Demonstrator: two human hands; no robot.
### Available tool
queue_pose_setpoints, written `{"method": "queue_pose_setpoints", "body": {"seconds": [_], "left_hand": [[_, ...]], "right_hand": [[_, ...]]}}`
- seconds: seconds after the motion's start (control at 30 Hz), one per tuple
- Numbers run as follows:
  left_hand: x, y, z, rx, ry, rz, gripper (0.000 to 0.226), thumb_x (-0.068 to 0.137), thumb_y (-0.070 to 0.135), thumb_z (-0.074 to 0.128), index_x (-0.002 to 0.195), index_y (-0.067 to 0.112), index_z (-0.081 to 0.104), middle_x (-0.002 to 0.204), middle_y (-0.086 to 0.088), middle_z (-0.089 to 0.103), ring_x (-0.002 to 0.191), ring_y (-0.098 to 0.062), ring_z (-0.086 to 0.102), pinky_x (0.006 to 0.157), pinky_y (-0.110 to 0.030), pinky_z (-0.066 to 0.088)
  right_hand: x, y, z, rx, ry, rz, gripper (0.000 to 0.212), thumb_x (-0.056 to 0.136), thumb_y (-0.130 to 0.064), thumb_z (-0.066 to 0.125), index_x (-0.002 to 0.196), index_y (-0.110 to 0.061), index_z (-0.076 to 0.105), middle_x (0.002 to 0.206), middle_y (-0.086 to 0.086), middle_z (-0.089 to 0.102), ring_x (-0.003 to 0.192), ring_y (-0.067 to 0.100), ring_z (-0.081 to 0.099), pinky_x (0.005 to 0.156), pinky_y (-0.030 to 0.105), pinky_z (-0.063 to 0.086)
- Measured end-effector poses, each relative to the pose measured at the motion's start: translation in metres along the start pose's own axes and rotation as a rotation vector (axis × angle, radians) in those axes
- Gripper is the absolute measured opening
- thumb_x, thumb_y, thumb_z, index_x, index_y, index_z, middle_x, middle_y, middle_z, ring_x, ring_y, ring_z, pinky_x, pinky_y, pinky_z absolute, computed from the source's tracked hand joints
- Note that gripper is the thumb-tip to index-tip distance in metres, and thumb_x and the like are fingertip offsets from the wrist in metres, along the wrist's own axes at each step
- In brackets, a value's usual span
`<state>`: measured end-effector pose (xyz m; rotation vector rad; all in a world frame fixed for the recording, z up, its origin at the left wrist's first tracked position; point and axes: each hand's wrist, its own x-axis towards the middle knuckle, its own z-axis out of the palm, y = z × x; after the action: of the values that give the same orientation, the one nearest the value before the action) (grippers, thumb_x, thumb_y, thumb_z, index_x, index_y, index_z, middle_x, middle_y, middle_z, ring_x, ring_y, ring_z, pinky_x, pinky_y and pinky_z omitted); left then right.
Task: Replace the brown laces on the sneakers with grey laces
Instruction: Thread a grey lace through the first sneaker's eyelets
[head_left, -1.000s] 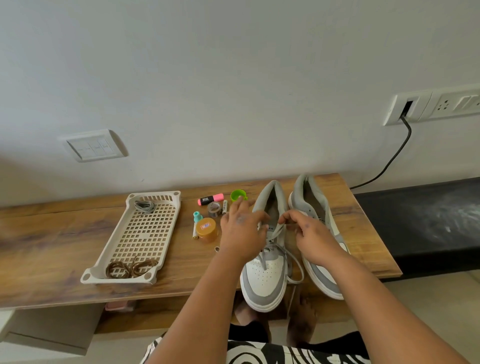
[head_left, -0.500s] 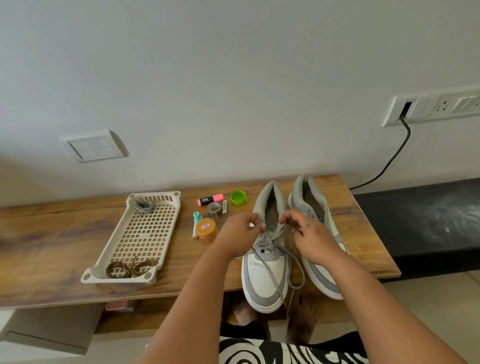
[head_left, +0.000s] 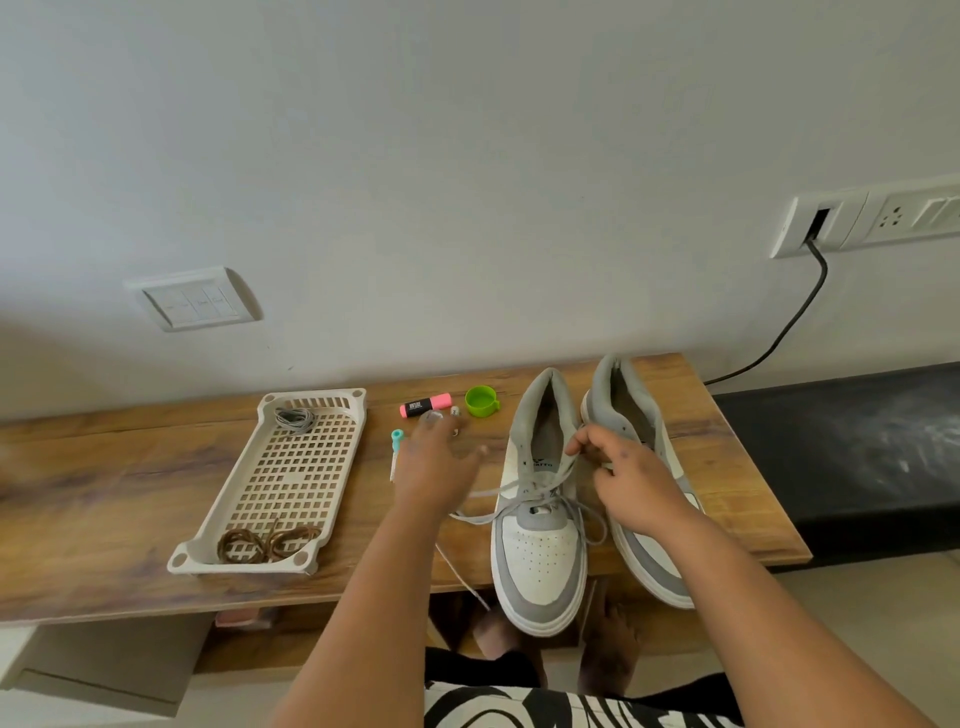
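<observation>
Two grey and white sneakers stand side by side on the wooden table (head_left: 130, 483). The left sneaker (head_left: 540, 540) has a grey lace (head_left: 524, 499) threaded in its lower eyelets, one loose end trailing left over the table edge. My right hand (head_left: 618, 467) pinches the lace at that shoe's upper right side, partly hiding the right sneaker (head_left: 649, 441). My left hand (head_left: 436, 462) hovers left of the shoe with fingers spread, holding nothing. A cream tray (head_left: 218, 540) holds brown laces (head_left: 265, 540) at its near end and a coiled grey lace (head_left: 294, 418) at its far end.
Behind my left hand lie a pink highlighter (head_left: 425, 406), a green cap (head_left: 480, 401) and a teal-capped pen (head_left: 396, 452). A black cable (head_left: 769, 343) runs from a wall socket to the table's right rear corner. A black counter (head_left: 857, 447) adjoins on the right.
My left hand has let go of the lace and moved left, away from the sneaker, opening its fingers. The lace end now lies loose across the table. My right hand stays at the shoe.
</observation>
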<state>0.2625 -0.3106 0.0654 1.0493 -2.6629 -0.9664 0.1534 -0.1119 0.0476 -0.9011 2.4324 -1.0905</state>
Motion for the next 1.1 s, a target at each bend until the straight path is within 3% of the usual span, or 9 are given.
{"method": "queue_pose_setpoints", "body": {"seconds": [0.13,0.3,0.43,0.63,0.77,0.83,0.9,1.0,1.1], "left_hand": [[-0.010,0.023,0.018,0.039,-0.193,0.289,0.024,0.092,0.038,0.065,0.116,0.039,0.067,0.155,0.000,0.028,0.145,-0.024,0.022,0.115,-0.046,0.030],[-0.014,0.035,0.027,0.288,-0.202,0.282,0.024,0.094,0.044,0.059,0.114,0.034,0.068,0.153,0.002,0.030,0.139,-0.022,0.030,0.098,-0.041,0.045],[-0.014,0.037,0.031,0.440,-0.263,0.307,0.027,0.097,0.043,0.053,0.116,0.029,0.066,0.153,-0.004,0.027,0.134,-0.030,0.034,0.103,-0.044,0.043],[-0.012,0.032,0.015,-0.368,-0.225,0.079,0.021,0.103,0.027,0.046,0.097,0.014,0.060,0.112,-0.012,0.066,0.089,-0.018,0.062,0.085,-0.041,0.050],[-0.004,0.029,-0.006,-1.129,-0.034,-0.304,0.019,0.102,0.015,0.037,0.096,0.009,0.055,0.103,-0.007,0.075,0.079,-0.021,0.070,0.081,-0.038,0.052],[0.004,0.017,-0.008,-1.230,0.122,-0.440,0.020,0.101,0.016,0.040,0.095,0.011,0.058,0.101,-0.005,0.075,0.087,-0.021,0.068,0.075,-0.036,0.050],[0.009,0.005,-0.004,-0.957,0.201,-0.442,0.023,0.102,0.027,0.044,0.096,0.015,0.062,0.106,-0.006,0.072,0.095,-0.023,0.065,0.078,-0.037,0.050],[0.007,0.000,0.005,-0.137,0.138,-0.233,0.037,0.096,0.045,0.053,0.125,0.023,0.055,0.131,-0.005,0.052,0.121,-0.030,0.046,0.099,-0.045,0.043],[-0.001,0.017,0.011,0.117,0.040,0.134,0.039,0.090,0.044,0.063,0.127,0.039,0.053,0.156,-0.002,0.021,0.142,-0.034,0.017,0.110,-0.052,0.030]], "right_hand": [[-0.001,-0.001,0.002,0.003,0.001,-0.007,0.041,0.091,0.004,0.047,0.109,-0.031,0.059,0.110,-0.013,0.059,0.105,0.009,0.058,0.085,0.024,0.047],[-0.002,-0.001,0.003,-0.016,-0.002,-0.015,0.041,0.092,0.003,0.048,0.112,-0.032,0.057,0.108,-0.014,0.058,0.103,0.011,0.060,0.082,0.022,0.048],[-0.002,0.001,0.004,-0.031,0.002,-0.023,0.041,0.093,0.001,0.049,0.112,-0.034,0.056,0.111,-0.009,0.062,0.102,0.018,0.064,0.088,0.038,0.055],[0.000,0.002,0.004,-0.020,-0.002,-0.029,0.039,0.094,0.001,0.048,0.114,-0.032,0.056,0.112,-0.014,0.057,0.104,0.011,0.061,0.083,0.023,0.049],[0.001,0.004,0.004,-0.022,0.003,-0.024,0.040,0.094,0.000,0.048,0.110,-0.035,0.056,0.112,-0.016,0.058,0.103,0.012,0.062,0.087,0.029,0.051],[0.001,0.005,0.005,-0.030,0.003,-0.032,0.040,0.094,0.000,0.047,0.110,-0.036,0.055,0.113,-0.015,0.058,0.103,0.011,0.062,0.086,0.026,0.050],[0.001,0.005,0.005,-0.040,0.005,-0.038,0.039,0.095,-0.001,0.047,0.111,-0.035,0.056,0.113,-0.015,0.058,0.103,0.010,0.062,0.085,0.025,0.050],[0.002,0.005,0.006,-0.042,0.006,-0.034,0.041,0.095,-0.001,0.046,0.110,-0.038,0.055,0.116,-0.015,0.058,0.104,0.011,0.062,0.086,0.028,0.052],[0.002,0.005,0.006,-0.043,0.011,-0.032,0.041,0.096,-0.001,0.046,0.110,-0.038,0.056,0.116,-0.014,0.059,0.102,0.015,0.064,0.086,0.033,0.055]]}}
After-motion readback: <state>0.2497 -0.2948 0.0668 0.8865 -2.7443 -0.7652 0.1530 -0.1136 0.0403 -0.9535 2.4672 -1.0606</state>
